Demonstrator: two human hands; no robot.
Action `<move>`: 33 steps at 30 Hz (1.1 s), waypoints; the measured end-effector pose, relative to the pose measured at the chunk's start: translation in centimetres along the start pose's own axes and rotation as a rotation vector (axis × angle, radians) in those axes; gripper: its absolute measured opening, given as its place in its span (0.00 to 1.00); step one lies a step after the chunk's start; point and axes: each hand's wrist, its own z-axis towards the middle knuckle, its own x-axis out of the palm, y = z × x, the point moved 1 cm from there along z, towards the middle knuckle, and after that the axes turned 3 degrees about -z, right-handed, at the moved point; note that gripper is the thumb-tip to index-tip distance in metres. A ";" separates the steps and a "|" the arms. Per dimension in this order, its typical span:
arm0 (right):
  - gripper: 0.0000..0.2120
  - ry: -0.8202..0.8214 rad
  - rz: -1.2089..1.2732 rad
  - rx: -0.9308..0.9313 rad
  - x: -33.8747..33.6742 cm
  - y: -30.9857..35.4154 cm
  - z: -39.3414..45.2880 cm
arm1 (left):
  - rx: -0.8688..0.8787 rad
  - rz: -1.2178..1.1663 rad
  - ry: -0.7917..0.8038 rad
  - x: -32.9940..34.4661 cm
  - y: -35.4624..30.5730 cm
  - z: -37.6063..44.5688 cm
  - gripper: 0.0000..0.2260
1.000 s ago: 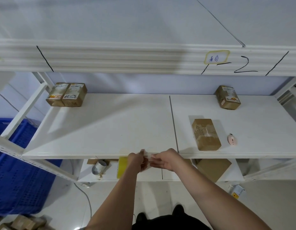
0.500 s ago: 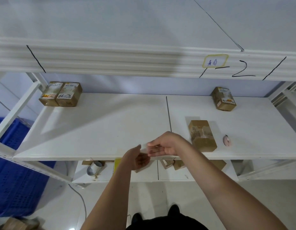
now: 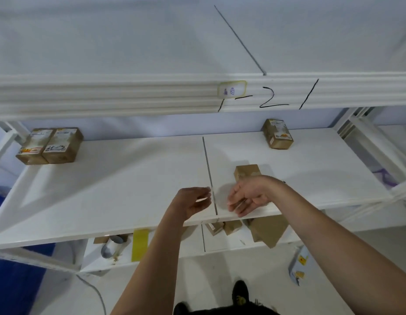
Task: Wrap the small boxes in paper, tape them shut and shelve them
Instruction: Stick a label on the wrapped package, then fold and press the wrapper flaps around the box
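White shelf (image 3: pixel 106 189): clear tape strip (image 3: pixel 216 198) is pinched between left hand (image 3: pixel 193 204) and right hand (image 3: pixel 247 196) fingers near the front edge

Wrapped box (image 3: pixel 246 172) half behind wrist

Left hand (image 3: pixel 193 202), right hand (image 3: pixel 247 196): fingers loosely extended.
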 end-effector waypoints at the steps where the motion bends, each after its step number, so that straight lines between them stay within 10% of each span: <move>1: 0.04 0.013 -0.030 0.014 -0.8 -0.5 -0.1 | 0.020 0.037 0.002 0.8 0.1 0.1 0.02; 22: 0.10 0.000 -0.059 -0.055 -17.6 -8.2 1.2 | 0.342 0.148 -0.253 14.7 2.9 1.3 0.02; 33: 0.10 -0.081 0.316 -0.151 -18.7 -9.4 3.1 | 0.296 0.079 -0.359 15.2 3.1 1.9 0.04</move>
